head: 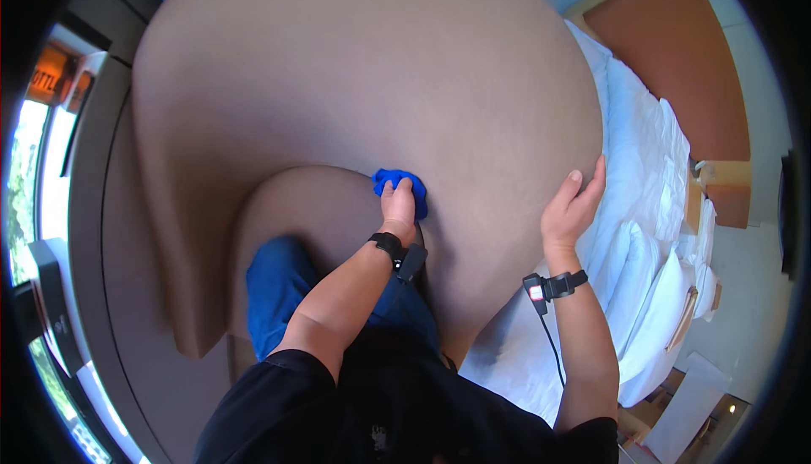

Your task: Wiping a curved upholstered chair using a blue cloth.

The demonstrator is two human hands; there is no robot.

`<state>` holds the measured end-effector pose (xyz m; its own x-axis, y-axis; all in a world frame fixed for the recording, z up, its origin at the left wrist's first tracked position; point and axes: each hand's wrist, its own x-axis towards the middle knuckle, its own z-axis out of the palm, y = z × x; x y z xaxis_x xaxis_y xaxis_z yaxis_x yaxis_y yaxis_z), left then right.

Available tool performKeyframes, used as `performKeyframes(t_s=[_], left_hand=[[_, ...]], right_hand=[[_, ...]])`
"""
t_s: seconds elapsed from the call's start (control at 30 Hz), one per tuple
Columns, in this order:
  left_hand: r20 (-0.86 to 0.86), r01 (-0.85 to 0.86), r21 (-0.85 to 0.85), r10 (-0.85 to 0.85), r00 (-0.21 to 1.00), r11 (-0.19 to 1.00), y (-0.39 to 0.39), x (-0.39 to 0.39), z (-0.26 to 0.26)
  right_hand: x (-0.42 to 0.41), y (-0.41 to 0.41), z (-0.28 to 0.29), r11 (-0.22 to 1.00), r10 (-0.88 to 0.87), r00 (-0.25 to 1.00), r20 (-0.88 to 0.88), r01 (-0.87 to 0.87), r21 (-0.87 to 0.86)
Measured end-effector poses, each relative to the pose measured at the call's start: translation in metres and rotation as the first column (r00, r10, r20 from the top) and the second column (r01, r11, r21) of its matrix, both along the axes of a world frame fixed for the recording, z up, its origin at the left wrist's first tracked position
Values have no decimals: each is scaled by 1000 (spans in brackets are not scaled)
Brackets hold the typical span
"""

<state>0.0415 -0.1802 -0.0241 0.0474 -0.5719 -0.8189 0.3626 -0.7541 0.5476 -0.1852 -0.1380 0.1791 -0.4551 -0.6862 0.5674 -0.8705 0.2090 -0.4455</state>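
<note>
A large brown upholstered armchair, its tall curved backrest (380,71) filling the middle of the view, stands before me. Bunched in my left hand (399,210) is a blue cloth (421,203), pressed at the seam where the backrest meets the seat (317,201). On the backrest's outer right edge lies my right hand (566,213), thumb and fingers apart, holding nothing. My leg in blue trousers (279,293) is over the seat. A black strap with a small device (405,258) circles my left wrist; a similar cabled strap (551,288) is on my right.
To the right is a bed with rumpled white bedding (633,128) and white pillows (659,312). A brown panel (678,64) stands beyond it. Along the left run a grey-brown panelled surface (127,261) and a bright window (54,191).
</note>
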Motion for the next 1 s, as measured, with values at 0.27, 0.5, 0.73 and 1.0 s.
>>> performKeyframes(t_s=[0.27,0.5,0.73,1.0], left_hand=[[407,330,-895,246,880,300,-68,3,163],[514,506,-852,394,762,132,-103,5,197],[712,557,-688,286,641,465,-73,49,44],[49,-140,308,132,990,941,-74,81,-110]], right_hand=[[23,-85,87,911,411,819,-401,-359,200],[40,-159,96,961,265,954,-139,-248,125],[23,-162,85,977,215,930,-298,-208,55],[47,-172,82,966,243,939,-242,-258,-32]])
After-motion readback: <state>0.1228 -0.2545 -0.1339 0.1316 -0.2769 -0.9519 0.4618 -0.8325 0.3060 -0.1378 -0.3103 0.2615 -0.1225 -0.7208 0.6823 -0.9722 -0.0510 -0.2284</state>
